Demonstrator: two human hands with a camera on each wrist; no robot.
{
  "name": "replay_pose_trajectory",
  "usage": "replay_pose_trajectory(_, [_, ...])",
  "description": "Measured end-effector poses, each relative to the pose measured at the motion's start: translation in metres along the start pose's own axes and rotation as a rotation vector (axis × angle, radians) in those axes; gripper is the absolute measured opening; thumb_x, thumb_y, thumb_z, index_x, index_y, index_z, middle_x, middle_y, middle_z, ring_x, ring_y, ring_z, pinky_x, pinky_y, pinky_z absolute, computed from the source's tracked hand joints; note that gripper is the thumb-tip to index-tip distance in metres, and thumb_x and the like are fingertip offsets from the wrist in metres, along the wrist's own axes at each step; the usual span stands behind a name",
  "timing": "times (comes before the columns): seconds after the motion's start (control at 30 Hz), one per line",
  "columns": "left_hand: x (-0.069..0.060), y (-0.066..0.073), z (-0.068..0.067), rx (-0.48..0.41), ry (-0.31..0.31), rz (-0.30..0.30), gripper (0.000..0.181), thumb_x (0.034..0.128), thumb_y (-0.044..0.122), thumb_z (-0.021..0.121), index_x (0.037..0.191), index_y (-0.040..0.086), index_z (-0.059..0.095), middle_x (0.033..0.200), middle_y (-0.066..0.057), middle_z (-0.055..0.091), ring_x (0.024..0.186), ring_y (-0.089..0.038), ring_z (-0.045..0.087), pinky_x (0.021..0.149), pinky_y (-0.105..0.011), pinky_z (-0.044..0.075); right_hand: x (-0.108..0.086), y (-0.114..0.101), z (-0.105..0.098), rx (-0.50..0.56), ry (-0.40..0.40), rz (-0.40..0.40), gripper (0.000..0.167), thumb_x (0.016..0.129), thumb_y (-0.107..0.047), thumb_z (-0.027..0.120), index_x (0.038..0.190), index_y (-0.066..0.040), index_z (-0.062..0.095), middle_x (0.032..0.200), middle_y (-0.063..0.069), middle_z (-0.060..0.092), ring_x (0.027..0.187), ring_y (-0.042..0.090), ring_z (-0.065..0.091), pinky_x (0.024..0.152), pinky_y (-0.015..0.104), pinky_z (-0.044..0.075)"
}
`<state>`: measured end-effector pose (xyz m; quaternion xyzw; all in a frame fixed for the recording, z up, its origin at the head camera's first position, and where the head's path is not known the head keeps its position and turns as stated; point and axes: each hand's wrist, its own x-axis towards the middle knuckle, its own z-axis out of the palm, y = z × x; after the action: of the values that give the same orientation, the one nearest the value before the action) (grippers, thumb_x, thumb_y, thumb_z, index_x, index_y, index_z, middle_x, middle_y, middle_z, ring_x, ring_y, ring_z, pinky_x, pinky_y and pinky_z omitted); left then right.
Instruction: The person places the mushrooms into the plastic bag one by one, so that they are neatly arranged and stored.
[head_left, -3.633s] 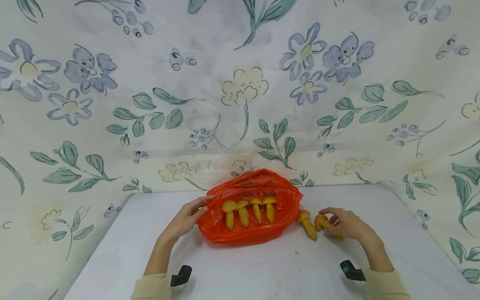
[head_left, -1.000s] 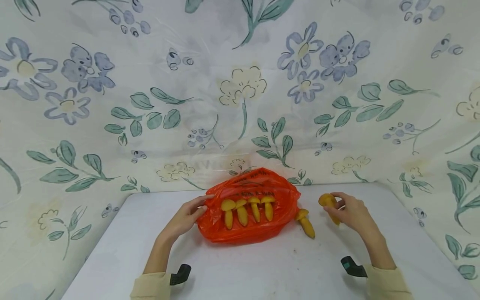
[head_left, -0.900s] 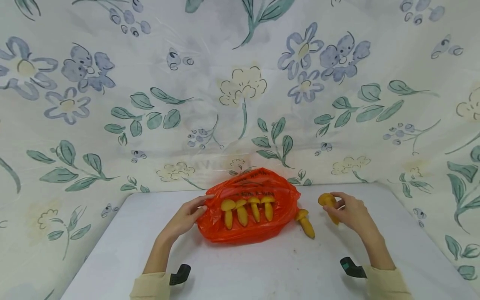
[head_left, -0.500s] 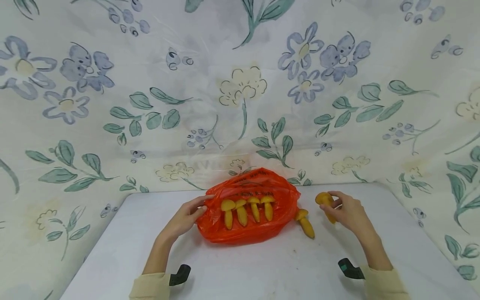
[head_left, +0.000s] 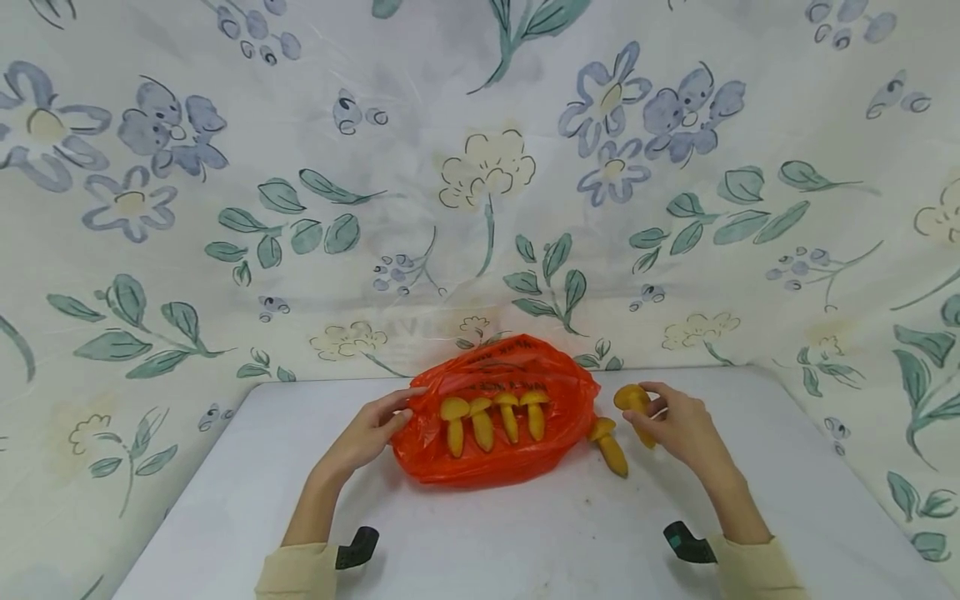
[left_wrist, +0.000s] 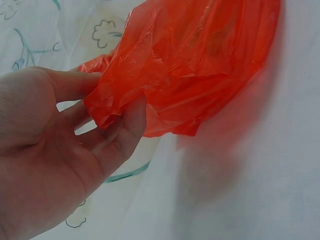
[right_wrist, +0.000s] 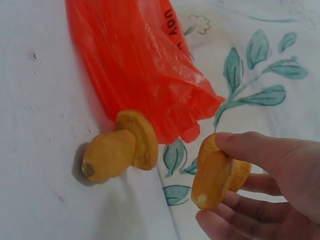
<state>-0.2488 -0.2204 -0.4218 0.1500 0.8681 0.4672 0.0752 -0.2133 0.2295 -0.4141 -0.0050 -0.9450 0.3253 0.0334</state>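
Observation:
A red plastic bag point(head_left: 495, 467) lies on the white table, with several yellow mushrooms point(head_left: 483, 433) in a row on it. My left hand point(head_left: 367, 433) pinches the bag's left edge; in the left wrist view the thumb and fingers point(left_wrist: 132, 120) have the thin plastic between them. To the right of the bag, my right hand point(head_left: 682, 421) holds one mushroom point(right_wrist: 212, 175) between thumb and fingers, raised off the table with its cap to the left. Another mushroom point(head_left: 611, 450) rests on the table close to the bag's right edge, between the bag and my right hand.
A floral cloth point(head_left: 480, 250) hangs behind the table point(head_left: 510, 550). Black wrist devices point(head_left: 358, 548) sit at both sleeves. Small dark specks mark the tabletop near the front.
My right hand has picked up the mushroom from the table and lifted it, and moves left with it toward the bag. The left hand stays at the bag's edge.

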Motion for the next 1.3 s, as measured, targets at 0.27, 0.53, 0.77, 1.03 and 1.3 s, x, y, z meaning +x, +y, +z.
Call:
replay_pose_trajectory(0.27, [0.001,-0.002,0.003,-0.02,0.0,-0.009,0.041,0.1014,0.017,0.052,0.142,0.023,0.052,0.145,-0.015,0.051,0.132,-0.038,0.05,0.104,-0.05,0.049,-0.005,-0.006,0.005,0.004,0.016,-0.036,0.063,0.088,-0.041,0.072,0.136,-0.005,0.053,0.098,0.013,0.069,0.082,0.02,0.064,0.061,0.026,0.058])
replay_pose_trajectory(0.53, [-0.001,-0.004,0.005,-0.025,-0.004,-0.001,0.041,0.1012,0.017,0.052,0.142,0.023,0.052,0.145,-0.016,0.051,0.131,-0.038,0.051,0.102,-0.047,0.051,-0.002,-0.01,0.004,-0.008,0.024,-0.057,0.059,0.089,-0.037,0.071,0.135,-0.005,0.053,0.099,0.013,0.069,0.083,0.02,0.064,0.062,0.027,0.058])
replay_pose_trajectory(0.77, [-0.001,-0.002,0.004,-0.03,0.0,-0.02,0.042,0.101,0.017,0.052,0.143,0.022,0.051,0.146,-0.017,0.05,0.133,-0.039,0.05,0.103,-0.048,0.05,0.006,-0.019,-0.002,-0.013,0.022,-0.093,0.056,0.09,-0.032,0.071,0.135,-0.004,0.053,0.098,0.013,0.069,0.084,0.022,0.064,0.063,0.027,0.058])
replay_pose_trajectory(1.03, [0.0,-0.001,0.002,-0.02,0.0,-0.016,0.042,0.101,0.019,0.053,0.143,0.022,0.051,0.146,-0.016,0.05,0.133,-0.039,0.049,0.102,-0.049,0.05,0.013,-0.027,-0.006,-0.016,0.003,-0.081,0.059,0.09,-0.032,0.07,0.137,-0.003,0.05,0.101,0.015,0.068,0.081,0.02,0.064,0.064,0.029,0.059])
replay_pose_trajectory(1.3, [-0.001,0.0,0.001,-0.027,0.002,-0.012,0.043,0.1013,0.017,0.052,0.144,0.023,0.05,0.148,-0.017,0.048,0.133,-0.04,0.048,0.103,-0.048,0.05,0.019,-0.04,-0.008,-0.008,-0.02,-0.087,0.06,0.091,-0.034,0.07,0.139,-0.004,0.049,0.103,0.015,0.068,0.082,0.02,0.065,0.066,0.029,0.06])
